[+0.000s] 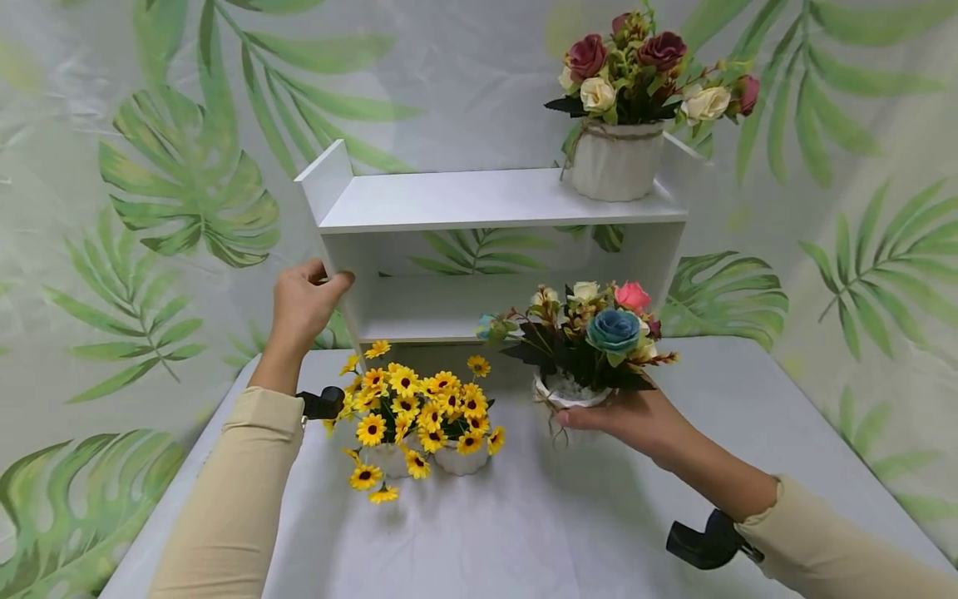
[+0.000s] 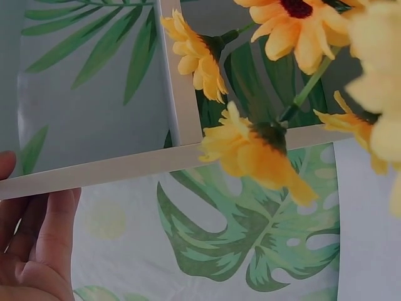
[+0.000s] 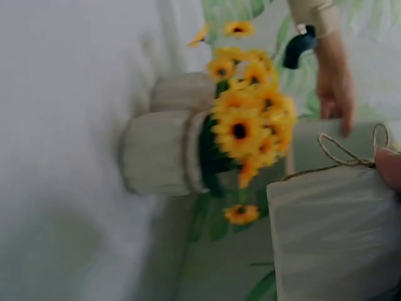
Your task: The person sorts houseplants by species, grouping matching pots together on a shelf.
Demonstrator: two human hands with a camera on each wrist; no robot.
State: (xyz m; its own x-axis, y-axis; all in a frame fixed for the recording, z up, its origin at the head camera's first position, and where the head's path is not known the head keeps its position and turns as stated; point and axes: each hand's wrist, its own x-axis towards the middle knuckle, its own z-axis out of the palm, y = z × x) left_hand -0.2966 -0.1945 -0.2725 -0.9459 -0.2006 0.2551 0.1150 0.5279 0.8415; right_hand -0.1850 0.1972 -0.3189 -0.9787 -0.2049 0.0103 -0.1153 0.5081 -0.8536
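Observation:
My right hand (image 1: pixel 639 423) grips a white pot of artificial roses (image 1: pixel 614 333), blue, pink and cream, raised in front of the shelf's right half. The right wrist view shows its ribbed white pot (image 3: pixel 332 232) with a twine bow, my thumb at the bow. With my left hand (image 1: pixel 303 304) I pinch the left side panel of a white two-tier shelf (image 1: pixel 449 200). In the left wrist view, the thumb lies on one side of the panel edge (image 2: pixel 106 168) and the fingers on the other.
Two white pots of yellow daisy-like flowers (image 1: pixel 404 383) stand on the white-covered table (image 1: pixel 479 541), near the shelf's lower left. A larger pot of burgundy and cream roses (image 1: pixel 617 162) sits at the right end of the top board. Behind hangs a leaf-print cloth (image 1: pixel 195 183).

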